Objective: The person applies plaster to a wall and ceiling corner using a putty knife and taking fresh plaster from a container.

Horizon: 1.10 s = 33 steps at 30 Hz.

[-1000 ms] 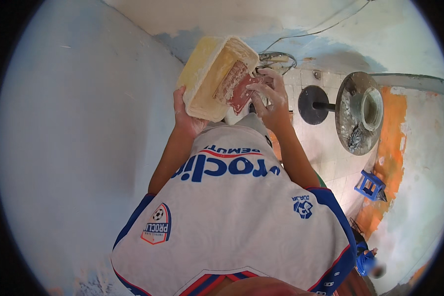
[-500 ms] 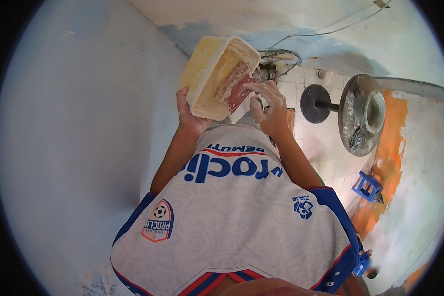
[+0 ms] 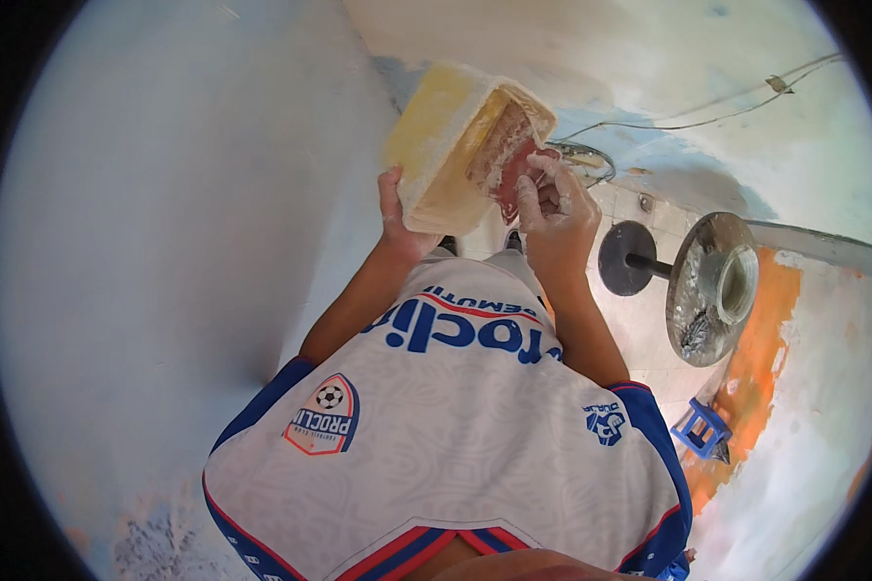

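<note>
A yellow rectangular plastic tub, smeared with whitish paste, is tilted with its opening facing right. My left hand grips it from below at the near left corner, thumb up along the outer side. Inside the opening sits a flat red putty spreader, its far-left part coated in pale putty. Closed at the spreader's right edge is my right hand, thumb and fingers pinching it. White putty coats these fingers. The tub's inner bottom is partly hidden by the spreader.
To the right stands a round pedestal table with a pale bowl and a dark base on the tiled floor. A blue stool is farther down. Close on my left is a pale wall. A cable runs along another wall.
The tub and both hands have shifted right in view as the camera turned. My right-hand fingers, looser and more spread before, have curled in at the spreader's edge.
</note>
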Available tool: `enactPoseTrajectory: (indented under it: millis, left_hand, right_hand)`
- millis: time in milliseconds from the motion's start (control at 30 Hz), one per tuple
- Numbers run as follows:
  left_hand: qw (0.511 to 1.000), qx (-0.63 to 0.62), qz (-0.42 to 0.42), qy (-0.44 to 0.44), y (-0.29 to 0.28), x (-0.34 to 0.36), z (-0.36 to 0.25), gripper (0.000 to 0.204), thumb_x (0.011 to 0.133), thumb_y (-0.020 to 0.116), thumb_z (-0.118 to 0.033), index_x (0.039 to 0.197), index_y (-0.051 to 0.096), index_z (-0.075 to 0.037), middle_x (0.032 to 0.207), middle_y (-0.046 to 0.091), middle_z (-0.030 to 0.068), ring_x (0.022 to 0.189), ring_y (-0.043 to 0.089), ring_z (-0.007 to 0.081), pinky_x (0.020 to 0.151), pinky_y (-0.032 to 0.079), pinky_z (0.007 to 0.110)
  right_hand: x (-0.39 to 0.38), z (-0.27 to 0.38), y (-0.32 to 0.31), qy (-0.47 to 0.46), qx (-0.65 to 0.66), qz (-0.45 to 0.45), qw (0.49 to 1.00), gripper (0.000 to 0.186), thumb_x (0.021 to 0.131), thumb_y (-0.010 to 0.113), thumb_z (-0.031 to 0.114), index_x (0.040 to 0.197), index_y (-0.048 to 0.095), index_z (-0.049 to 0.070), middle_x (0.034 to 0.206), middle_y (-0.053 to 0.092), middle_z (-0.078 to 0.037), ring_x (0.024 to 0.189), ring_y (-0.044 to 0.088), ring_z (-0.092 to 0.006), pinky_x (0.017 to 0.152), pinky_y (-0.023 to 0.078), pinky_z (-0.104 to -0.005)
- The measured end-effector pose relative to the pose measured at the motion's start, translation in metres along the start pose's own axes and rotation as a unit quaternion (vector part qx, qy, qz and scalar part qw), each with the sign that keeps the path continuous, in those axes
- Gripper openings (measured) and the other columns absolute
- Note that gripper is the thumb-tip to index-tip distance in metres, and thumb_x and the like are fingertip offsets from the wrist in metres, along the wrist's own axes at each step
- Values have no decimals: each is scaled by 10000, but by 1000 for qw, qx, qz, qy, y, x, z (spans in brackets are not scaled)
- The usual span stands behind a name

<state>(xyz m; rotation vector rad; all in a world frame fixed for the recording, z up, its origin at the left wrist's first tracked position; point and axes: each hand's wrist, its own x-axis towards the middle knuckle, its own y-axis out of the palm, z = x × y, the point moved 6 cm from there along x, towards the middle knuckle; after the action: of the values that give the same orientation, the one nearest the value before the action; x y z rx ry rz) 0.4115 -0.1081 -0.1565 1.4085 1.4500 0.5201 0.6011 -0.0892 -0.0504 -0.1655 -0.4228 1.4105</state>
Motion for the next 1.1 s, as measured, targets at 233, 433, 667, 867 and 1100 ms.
enactPoseTrajectory:
  millis: [233,433,667,867,1100]
  left_hand:
    - [998,-50,36,-14,-11,25,8,816,951,385,-667,1574,419,-143,1536,516,107,1353,557,285,1110,477,498]
    - [990,-58,130,0,-1,34,-1,818,967,318,-709,1586,426,-186,1546,507,70,1400,521,265,1149,447,480]
    - [988,-19,148,29,25,37,-13,817,962,340,-684,1601,399,-178,1554,499,77,1415,504,256,1173,419,466]
    - [986,-22,162,29,38,39,-20,854,953,357,-687,1612,365,-144,1597,458,84,1449,464,255,1203,386,458]
    - [982,-32,172,73,57,46,-10,856,936,381,-682,1607,377,-151,1574,482,96,1415,496,247,1161,428,430]
  right_hand:
    - [13,32,21,-120,-65,29,990,211,845,708,-6,1047,737,45,939,706,-143,758,712,-340,667,573,-396]
    - [23,42,40,-178,-120,19,977,114,877,697,-11,973,746,27,959,737,-151,784,723,-339,673,563,-389]
    - [27,48,53,-192,-142,39,970,129,857,688,-20,967,741,20,968,739,-168,829,723,-382,730,571,-431]
    - [33,36,58,-181,-105,63,976,170,823,673,-21,963,727,59,921,706,-164,791,698,-415,703,558,-479]
    - [50,39,37,-177,-24,79,981,125,876,658,-53,964,737,-10,933,730,-185,776,707,-366,710,542,-408]
